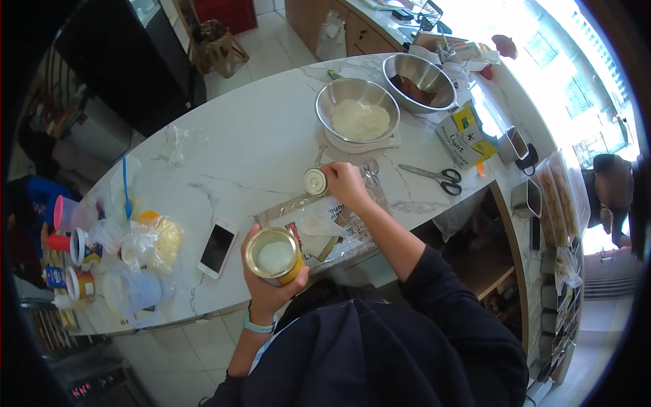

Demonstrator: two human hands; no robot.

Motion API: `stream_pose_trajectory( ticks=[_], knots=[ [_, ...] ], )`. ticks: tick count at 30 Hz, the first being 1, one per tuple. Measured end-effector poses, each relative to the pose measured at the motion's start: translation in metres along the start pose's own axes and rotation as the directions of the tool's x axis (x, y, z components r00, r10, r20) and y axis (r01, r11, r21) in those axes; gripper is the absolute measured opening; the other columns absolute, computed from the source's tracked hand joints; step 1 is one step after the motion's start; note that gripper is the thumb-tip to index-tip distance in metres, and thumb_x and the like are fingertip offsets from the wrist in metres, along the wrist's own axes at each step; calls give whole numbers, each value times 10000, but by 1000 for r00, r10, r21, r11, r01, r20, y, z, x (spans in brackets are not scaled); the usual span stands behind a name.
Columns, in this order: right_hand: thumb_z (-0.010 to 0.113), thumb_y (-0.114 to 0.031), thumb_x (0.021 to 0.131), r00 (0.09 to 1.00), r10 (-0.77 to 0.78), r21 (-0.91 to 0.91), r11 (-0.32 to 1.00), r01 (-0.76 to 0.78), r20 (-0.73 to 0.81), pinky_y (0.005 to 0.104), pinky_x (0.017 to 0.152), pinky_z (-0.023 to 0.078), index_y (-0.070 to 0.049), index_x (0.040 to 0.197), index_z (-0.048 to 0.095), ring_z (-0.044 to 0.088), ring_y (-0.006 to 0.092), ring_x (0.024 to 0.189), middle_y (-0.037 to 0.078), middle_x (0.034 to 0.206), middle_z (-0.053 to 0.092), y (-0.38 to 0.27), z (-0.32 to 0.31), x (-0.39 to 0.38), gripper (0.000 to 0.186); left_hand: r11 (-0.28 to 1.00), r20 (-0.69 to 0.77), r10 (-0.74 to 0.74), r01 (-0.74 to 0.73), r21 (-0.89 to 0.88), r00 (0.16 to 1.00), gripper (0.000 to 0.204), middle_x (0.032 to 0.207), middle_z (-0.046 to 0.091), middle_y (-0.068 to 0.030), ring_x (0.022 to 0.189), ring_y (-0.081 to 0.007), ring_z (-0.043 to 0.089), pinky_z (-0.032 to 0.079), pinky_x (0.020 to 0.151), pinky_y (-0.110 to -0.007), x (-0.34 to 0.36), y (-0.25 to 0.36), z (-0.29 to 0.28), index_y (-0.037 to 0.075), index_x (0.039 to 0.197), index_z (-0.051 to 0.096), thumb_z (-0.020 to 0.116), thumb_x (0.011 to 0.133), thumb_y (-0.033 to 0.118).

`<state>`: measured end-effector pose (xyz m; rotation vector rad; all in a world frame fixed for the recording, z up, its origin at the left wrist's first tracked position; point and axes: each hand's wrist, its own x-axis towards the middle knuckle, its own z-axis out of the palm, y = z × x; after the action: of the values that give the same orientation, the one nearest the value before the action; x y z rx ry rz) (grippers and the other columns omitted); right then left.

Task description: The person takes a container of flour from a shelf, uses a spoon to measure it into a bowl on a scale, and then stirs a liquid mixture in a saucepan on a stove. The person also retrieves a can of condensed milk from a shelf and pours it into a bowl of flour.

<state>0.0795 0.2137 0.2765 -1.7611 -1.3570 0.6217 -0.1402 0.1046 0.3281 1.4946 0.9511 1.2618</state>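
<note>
My left hand (pixel 272 292) is closed around a yellow can (pixel 275 256) of white powder, its top off. My right hand (pixel 339 180) has its fingers on a round metal lid (pixel 314 182) above the clear plastic bag (pixel 346 236) on the counter. A small metal utensil reaches up beyond the lid. Further back, a steel bowl (pixel 325 102) of white powder (pixel 359 122) rests on a white scale (pixel 387 141). Black-handled scissors (pixel 445 182) lie to the right, and a phone (pixel 217 247) lies left of the can.
Back right: a bowl with brown contents (pixel 415 88), a yellow carton (pixel 466 132). Metal tins (pixel 525 198) and long plastic trays (pixel 561 197) line the right. Bags, tubs and jugs (pixel 135 288) crowd the left. People (pixel 35 200) are at the far left; an open cabinet (pixel 491 264) is below.
</note>
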Motion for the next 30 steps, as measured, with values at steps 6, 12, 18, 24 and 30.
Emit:
stream_pose_trajectory(
  ticks=[6, 12, 18, 24, 30],
  knots=[
    [552, -123, 821, 954, -215, -302, 942, 147, -207, 410, 711, 484, 4, 904, 652, 601, 376, 777, 195, 832, 623, 36, -31, -12, 182, 996, -109, -22, 31, 82, 994, 885, 1133, 491, -108, 1034, -182, 518, 426, 905, -316, -7, -19, -35, -23, 1309, 306, 790, 586, 137],
    [648, -128, 743, 988, 99, -302, 944, -132, -122, 387, 698, 489, 6, 875, 651, 610, 339, 761, 172, 822, 629, 83, -87, -56, 188, 999, -158, -45, 46, 8, 986, 828, 1130, 488, -94, 1031, -171, 511, 424, 905, -313, 11, -20, -29, -20, 1287, 342, 780, 599, 118],
    [636, -134, 749, 958, 234, -436, 889, -142, 166, 393, 708, 484, -13, 841, 648, 608, 342, 774, 179, 806, 628, 88, -96, -35, 153, 998, -136, -58, 53, -42, 989, 797, 1086, 513, -87, 996, -164, 530, 435, 888, -309, 30, -11, -9, -16, 1267, 363, 780, 597, 98],
    [515, -147, 877, 993, 30, -388, 922, 18, 116, 434, 638, 462, -17, 950, 511, 595, 382, 717, 192, 689, 604, 107, -130, -50, 150, 989, -81, 77, -66, 128, 994, 774, 1074, 536, -109, 979, -182, 562, 462, 863, -311, 55, -14, 0, -16, 1248, 379, 778, 589, 68],
    [520, -74, 885, 969, -241, -170, 954, 246, 47, 327, 553, 415, -41, 992, 572, 501, 247, 555, 120, 635, 513, -48, -206, -41, 124, 957, 91, 190, -205, 204, 978, 795, 1105, 560, -102, 1026, -198, 565, 465, 883, -323, 99, -7, 19, 9, 1233, 416, 820, 553, 89]
  ],
)
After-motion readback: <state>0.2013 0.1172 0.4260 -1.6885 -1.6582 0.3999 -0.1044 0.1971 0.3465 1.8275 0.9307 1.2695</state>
